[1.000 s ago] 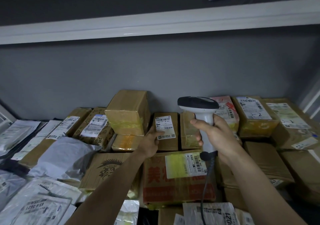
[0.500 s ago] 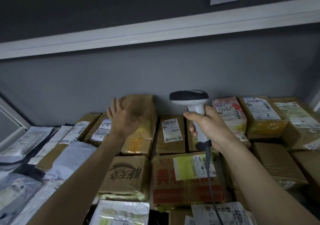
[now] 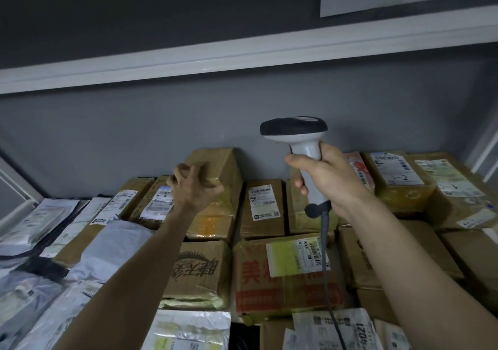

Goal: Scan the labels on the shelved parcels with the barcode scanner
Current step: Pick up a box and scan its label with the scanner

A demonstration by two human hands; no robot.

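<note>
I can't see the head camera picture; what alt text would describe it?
A right hand grips a barcode scanner above shelved cardboard parcels, while the left hand, fingers curled, reaches at a tall box by the grey wall.
</note>
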